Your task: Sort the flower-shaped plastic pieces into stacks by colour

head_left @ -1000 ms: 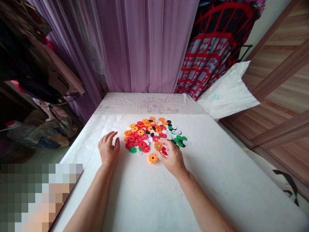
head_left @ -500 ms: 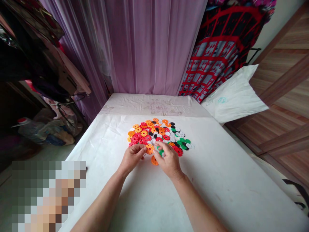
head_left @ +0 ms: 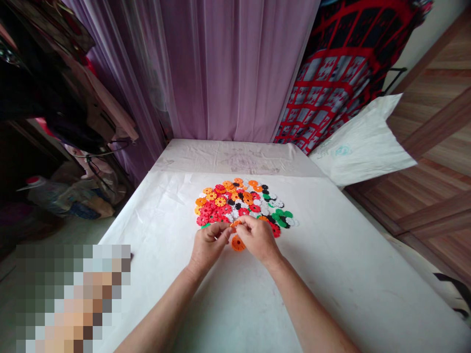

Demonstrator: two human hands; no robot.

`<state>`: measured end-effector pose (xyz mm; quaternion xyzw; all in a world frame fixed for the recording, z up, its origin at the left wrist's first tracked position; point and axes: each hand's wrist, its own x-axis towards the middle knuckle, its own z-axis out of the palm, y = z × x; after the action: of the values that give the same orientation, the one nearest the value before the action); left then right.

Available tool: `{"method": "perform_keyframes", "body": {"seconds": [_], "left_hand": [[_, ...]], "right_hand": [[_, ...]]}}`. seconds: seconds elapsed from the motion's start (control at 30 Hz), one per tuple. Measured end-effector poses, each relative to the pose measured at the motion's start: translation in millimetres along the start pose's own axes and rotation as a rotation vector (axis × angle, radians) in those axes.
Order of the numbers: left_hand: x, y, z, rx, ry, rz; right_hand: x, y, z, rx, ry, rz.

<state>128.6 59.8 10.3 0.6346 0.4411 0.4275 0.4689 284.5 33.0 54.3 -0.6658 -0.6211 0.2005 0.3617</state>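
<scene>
Between the fingertips of both hands is an orange notched plastic disc (head_left: 235, 224), turned nearly edge-on and partly covered by the fingers. My left hand (head_left: 210, 243) pinches its left side, and my right hand (head_left: 258, 239) closes on its right side. Just below the fingers, another orange disc (head_left: 238, 243) lies on the white table (head_left: 228, 299). Right beyond my hands spreads a pile of flower-shaped notched discs (head_left: 221, 201) in red, orange, white, black and green. Green discs (head_left: 282, 215) lie at the pile's right side.
Purple curtains (head_left: 228, 68) hang behind the table's far edge. A white sack (head_left: 364, 142) stands at the right edge, near wooden doors (head_left: 437, 171). Clothes (head_left: 66, 73) hang on the left, above a plastic bottle (head_left: 40, 196) on the floor.
The held orange disc has turned from face-on to nearly edge-on. My right fingers, which were spread beside it, have closed on it, and my left hand has shifted slightly right.
</scene>
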Motion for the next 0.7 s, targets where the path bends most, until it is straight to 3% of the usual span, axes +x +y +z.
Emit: {"method": "perform_keyframes", "body": {"seconds": [0.3, 0.7], "left_hand": [[-3, 12, 5.7, -0.034, 0.012, 0.041], [-2, 16, 6.3, -0.255, 0.024, -0.118]], "right_hand": [[2, -1, 2, -0.015, 0.067, -0.07], [8, 14, 7, -0.216, 0.209, -0.52]]}}
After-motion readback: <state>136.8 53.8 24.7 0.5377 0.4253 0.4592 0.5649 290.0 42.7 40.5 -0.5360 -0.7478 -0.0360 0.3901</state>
